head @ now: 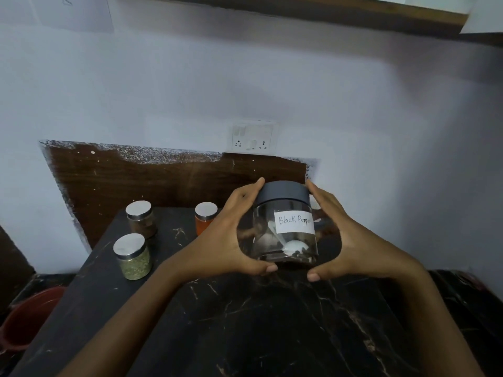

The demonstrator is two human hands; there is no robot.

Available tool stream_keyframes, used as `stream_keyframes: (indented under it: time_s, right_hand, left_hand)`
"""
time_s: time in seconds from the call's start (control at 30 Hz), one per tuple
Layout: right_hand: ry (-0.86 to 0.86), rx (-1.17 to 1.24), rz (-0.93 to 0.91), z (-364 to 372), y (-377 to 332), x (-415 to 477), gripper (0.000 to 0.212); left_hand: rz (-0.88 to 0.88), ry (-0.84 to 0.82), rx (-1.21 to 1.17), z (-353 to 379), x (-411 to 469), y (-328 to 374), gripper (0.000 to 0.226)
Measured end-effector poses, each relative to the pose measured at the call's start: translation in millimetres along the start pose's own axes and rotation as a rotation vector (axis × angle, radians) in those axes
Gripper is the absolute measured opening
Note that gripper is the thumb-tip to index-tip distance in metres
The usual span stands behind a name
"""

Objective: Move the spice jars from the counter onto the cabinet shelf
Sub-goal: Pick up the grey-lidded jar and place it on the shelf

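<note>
Clear jar (pixel 285 227) | black lid, "Black Pepper" label | both hands grip its sides

Bare left hand (pixel 226 240) and right hand (pixel 353 240), short nails.

I see both hands cupped round the Black Pepper jar (pixel 285 227), black lid on top. L hand (pixel 231 240) is on its left side, R hand (pixel 351 240) on its right, w/ thumbs curled under the base. On the dark marble counter (pixel 245 322), left of it, stand 3 silver-lidded jars: brown jar (pixel 141 223), green jar (pixel 132 257) nearer me, and orange jar (pixel 204 217) partly behind L hand. Wall socket (pixel 253 138) behind; red bucket (pixel 27 319) low left.
</note>
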State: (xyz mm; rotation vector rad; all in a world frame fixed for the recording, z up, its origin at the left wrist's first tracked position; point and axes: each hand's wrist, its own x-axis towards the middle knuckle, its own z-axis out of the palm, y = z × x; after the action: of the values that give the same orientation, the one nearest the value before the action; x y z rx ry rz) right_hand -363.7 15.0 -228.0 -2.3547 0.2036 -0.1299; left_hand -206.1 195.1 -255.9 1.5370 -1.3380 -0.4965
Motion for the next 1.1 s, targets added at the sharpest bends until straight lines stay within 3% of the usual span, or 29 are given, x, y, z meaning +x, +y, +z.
stream_keyframes:
  time_s: [0.13,0.53,0.8,1.1]
  right_hand:
    - [0.007,0.086,-0.028,3.7,-13.9,5.1,0.118]
    - [0.133,-0.058,-0.143,27.0,-68.0,36.8,0.118]
    - [0.279,-0.155,-0.261,-27.3,-106.0,82.5,0.113]
    - [0.402,-0.252,-0.484,-119.1,-120.2,158.7,0.123]
  left_hand:
    - [-0.045,-0.064,-0.084,-15.7,-10.1,1.5,0.123]
    - [-0.021,-0.060,-0.060,-80.4,-27.2,16.1,0.121]
    - [0.103,-0.032,0.122,-139.0,24.5,59.4,0.118]
    - [0.252,0.115,0.411,-193.6,117.6,102.4,0.120]
